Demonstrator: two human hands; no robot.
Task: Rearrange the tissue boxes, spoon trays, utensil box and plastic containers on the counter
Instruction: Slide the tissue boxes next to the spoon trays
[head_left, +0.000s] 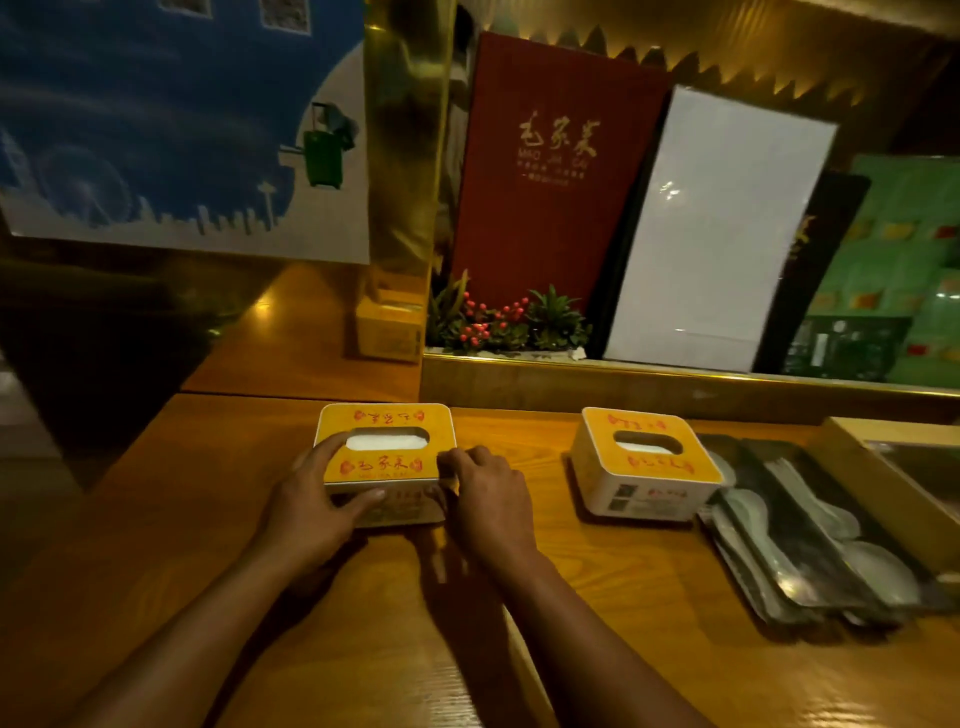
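Near tissue box sits between both hands — left hand, right hand gripping its sides.

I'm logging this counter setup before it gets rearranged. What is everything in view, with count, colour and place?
tissue boxes: 2, yellow tops on white bodies; one centre between the hands, one to its right, both on the counter.
spoon trays: a dark overlapping stack with pale spoons, count unclear; right of the second tissue box.
box: 1, tan, far right edge, only partly in view.
small yellow box: 1, on the raised ledge behind.
menus: red, white, green, leaning at the back.
plant with red berries: 1, below the red menu.
counter: wooden, orange-brown.
left hand: on the centre box's left side.
right hand: at its right side.
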